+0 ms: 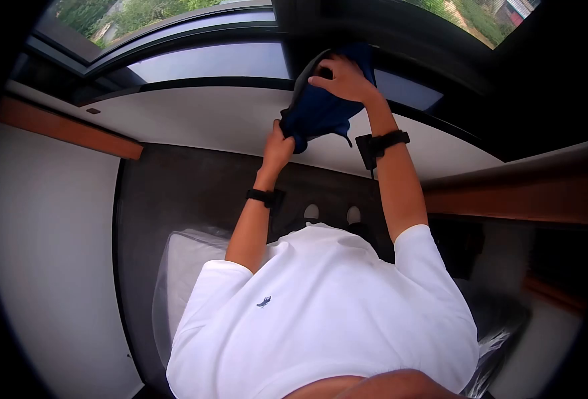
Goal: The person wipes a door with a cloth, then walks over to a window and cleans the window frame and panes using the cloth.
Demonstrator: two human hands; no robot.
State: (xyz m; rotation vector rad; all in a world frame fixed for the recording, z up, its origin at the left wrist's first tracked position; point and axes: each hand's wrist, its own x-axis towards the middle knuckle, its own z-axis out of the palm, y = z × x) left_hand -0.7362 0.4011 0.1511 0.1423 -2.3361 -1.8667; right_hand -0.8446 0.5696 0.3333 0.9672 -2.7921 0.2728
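head view, blue fabric [327, 110], in both hands [278, 147]

Left hand [278, 148] closed, right hand [344, 80] higher

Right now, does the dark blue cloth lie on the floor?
No, the left hand holds the dark blue cloth by its edge, up off the floor.

Dark blue cloth [327, 114], white shirt [327, 312], dark grey floor [181, 189]
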